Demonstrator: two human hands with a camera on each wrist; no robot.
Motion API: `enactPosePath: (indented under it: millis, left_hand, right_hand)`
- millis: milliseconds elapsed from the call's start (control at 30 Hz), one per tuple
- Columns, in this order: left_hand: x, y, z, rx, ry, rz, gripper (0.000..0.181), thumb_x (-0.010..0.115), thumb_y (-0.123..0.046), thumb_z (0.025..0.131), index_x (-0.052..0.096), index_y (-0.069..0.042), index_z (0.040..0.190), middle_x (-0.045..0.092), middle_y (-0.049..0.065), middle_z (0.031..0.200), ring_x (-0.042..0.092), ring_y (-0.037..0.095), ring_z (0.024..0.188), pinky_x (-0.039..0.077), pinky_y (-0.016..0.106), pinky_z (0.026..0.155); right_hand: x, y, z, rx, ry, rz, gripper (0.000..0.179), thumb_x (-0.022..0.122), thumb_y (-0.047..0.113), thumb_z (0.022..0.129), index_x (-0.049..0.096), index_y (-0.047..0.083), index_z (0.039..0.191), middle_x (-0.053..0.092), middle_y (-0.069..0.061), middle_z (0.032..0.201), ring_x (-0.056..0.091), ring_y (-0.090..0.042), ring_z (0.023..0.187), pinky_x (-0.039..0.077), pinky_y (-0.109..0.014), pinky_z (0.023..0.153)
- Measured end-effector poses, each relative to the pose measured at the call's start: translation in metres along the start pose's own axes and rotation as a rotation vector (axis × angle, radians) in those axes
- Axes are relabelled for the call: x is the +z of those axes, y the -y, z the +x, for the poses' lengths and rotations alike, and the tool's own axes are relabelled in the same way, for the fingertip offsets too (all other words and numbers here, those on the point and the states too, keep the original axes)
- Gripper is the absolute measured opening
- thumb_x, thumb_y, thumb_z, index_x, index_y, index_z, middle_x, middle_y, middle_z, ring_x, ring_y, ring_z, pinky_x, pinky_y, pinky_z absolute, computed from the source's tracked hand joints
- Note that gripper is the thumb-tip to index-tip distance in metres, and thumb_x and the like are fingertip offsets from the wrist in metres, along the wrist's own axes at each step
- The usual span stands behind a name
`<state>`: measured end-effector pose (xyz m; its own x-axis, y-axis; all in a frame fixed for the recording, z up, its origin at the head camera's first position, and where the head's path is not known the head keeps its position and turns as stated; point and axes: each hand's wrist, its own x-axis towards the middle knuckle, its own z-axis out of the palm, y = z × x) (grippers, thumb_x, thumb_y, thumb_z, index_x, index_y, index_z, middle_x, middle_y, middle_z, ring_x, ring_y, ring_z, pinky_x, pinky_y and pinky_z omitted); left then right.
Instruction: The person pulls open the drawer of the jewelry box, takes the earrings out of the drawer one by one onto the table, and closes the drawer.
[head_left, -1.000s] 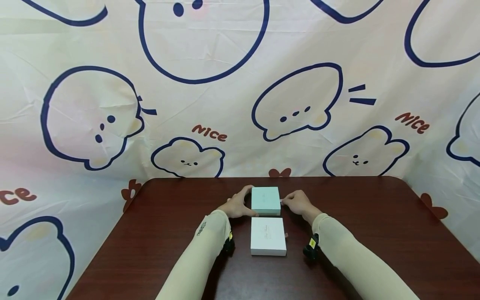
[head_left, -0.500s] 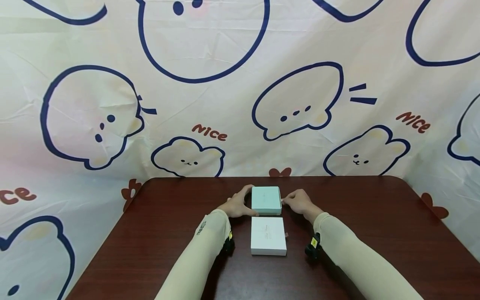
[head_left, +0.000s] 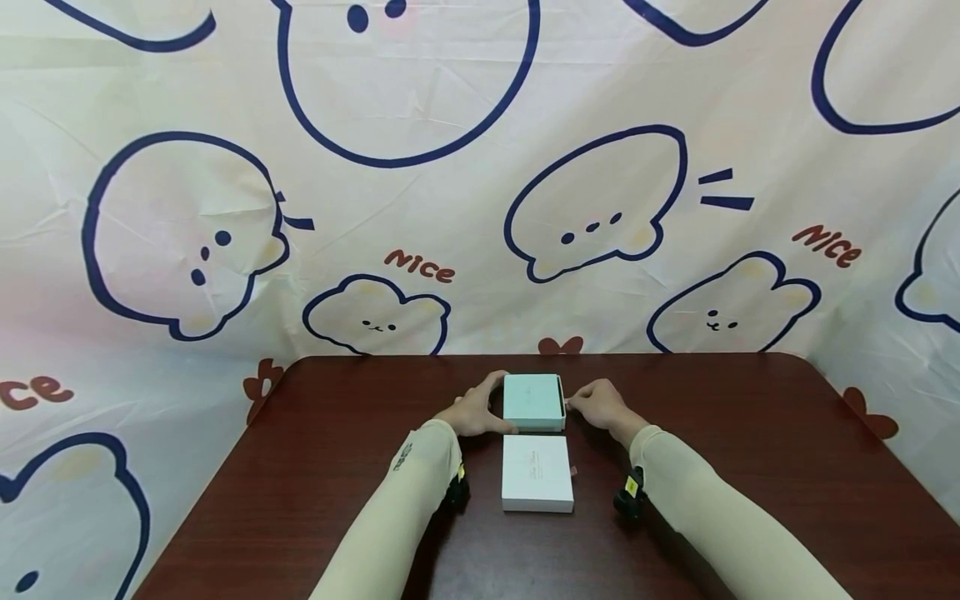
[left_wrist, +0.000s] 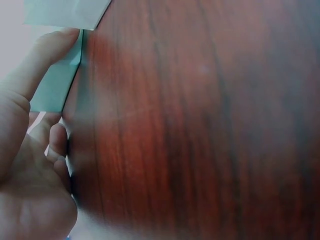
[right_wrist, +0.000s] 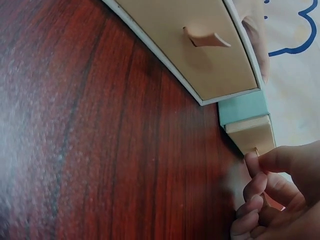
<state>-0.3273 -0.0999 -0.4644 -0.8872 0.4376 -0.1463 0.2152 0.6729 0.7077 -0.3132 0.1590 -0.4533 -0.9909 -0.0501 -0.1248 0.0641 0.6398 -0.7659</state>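
A: Straight to the right grip (head_left: 600,406)! Grasping what?

B: Pinching a small tab (right_wrist: 256,150) between thumb and finger, right up against the drawer front (right_wrist: 247,137) of the mint box (head_left: 531,400).

A: And over at the left grip (head_left: 472,412)?

B: Clasping the same mint box from the opposite side, with thumb on the near wall and fingers toward the far corner.

A: Any daylight at the drawer?

B: Standing a little proud of the mint sleeve, on the right grip's side.

A: Which line to watch, then?

B: Judging from here, the straight one between the two grips: directly left of the right grip for the mint box, facing right for the drawer. Long axis probably crosswise to that line, though hard to call at this slant. Equally near for both grips, being in contact with each.

A: Moving outward?

B: Nearer the person than either grip, a white box (head_left: 536,468), just beside the mint one, with a loose tab (right_wrist: 207,40) on the right grip's side. Beneath it all, the table (head_left: 360,508). Beyond both grips, a cartoon-printed cloth (head_left: 480,212).
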Motion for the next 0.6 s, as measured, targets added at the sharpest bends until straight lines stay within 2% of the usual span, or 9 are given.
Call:
enactPosePath:
  millis: [400,600]
  left_hand:
    - [0.0004,0.0005,0.0002,0.006,-0.001,-0.004,0.1,0.082,-0.034,0.086,0.017,-0.021,0.161,0.026,0.008,0.167,0.026,0.041,0.151,0.019,0.066,0.116]
    - [0.001,0.0011,0.0008,0.006,-0.002,-0.007,0.101,0.081,-0.033,0.086,0.016,-0.021,0.161,0.026,0.009,0.168,0.025,0.041,0.151,0.017,0.066,0.117]
  right_hand:
    - [-0.0032,-0.0021,-0.0004,-0.001,0.009,0.013,0.025,0.063,0.013,0.099,0.08,0.0,0.086,0.074,-0.013,0.099,0.055,-0.021,0.081,0.042,-0.032,0.071]
    - [-0.0059,-0.0044,-0.0003,0.015,0.003,0.002,0.023,0.062,0.013,0.098,0.08,-0.001,0.096,0.073,-0.018,0.109,0.058,-0.023,0.09,0.045,-0.034,0.077]
